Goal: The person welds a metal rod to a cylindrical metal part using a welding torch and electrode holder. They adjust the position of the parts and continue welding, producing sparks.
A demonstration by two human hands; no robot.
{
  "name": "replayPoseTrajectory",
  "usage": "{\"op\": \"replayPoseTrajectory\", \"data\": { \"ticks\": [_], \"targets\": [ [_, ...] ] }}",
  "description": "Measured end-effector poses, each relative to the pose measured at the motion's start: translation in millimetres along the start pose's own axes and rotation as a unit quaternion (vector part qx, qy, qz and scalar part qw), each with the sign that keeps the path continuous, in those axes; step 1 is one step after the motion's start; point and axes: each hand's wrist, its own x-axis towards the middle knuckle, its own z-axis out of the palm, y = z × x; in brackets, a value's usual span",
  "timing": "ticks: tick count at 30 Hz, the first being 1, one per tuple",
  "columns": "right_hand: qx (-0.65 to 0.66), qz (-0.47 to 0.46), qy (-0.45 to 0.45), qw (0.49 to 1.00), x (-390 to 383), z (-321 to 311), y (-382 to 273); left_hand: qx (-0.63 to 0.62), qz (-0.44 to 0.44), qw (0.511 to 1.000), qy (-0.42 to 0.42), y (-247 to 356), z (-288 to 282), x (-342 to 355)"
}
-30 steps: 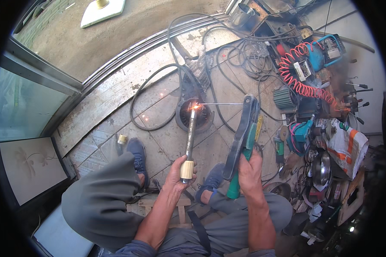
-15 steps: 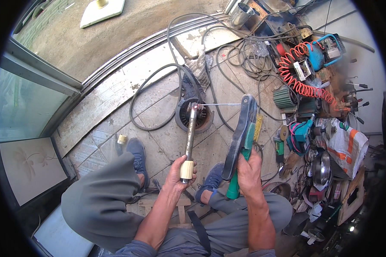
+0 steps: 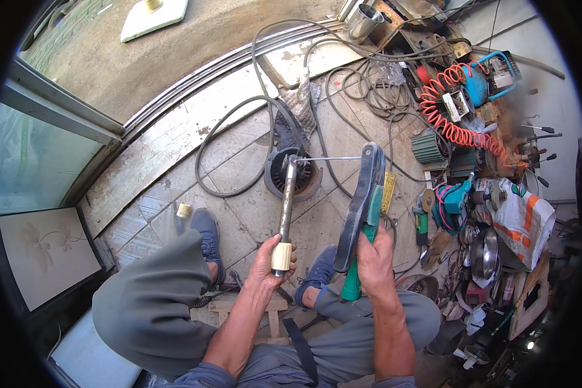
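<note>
My left hand (image 3: 265, 264) is closed round the lower end of a worn metal tube (image 3: 287, 205), at its cream plastic collar (image 3: 281, 257). The tube points away from me, its far end over a round dark metal housing (image 3: 313, 185) with slots inside, on the floor. My right hand (image 3: 376, 257) grips a welding electrode holder (image 3: 373, 220) with a green handle and a long black lever. From its top a thin welding electrode (image 3: 333, 158) runs leftward, its tip at the tube's far end. Whether tip and tube touch, I cannot tell.
Black cables (image 3: 216, 184) loop over the tiled floor around the housing. On the right lie a coiled orange hose (image 3: 456, 132), a teal power tool (image 3: 457, 205), an angle grinder (image 3: 421, 223) and a white sack (image 3: 527, 223). A glass door (image 3: 39, 155) stands at the left.
A small red glow at the tube's far end has faded. The electrode tip has shifted very slightly; both hands keep their grip and place.
</note>
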Motion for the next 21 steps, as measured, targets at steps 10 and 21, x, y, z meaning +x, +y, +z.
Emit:
{"op": "replayPoseTrajectory", "data": {
  "ticks": [10, 21],
  "targets": [
    [-0.001, -0.001, 0.008, 1.000, 0.4, -0.2, 1.3, 0.011, 0.001, 1.000, 0.012, -0.4, 2.2, -2.0],
    [-0.003, -0.014, 0.009, 1.000, -0.1, -0.4, 1.1, 0.004, 0.000, 1.000, 0.013, -0.6, 2.7, -1.4]
  ]
}}
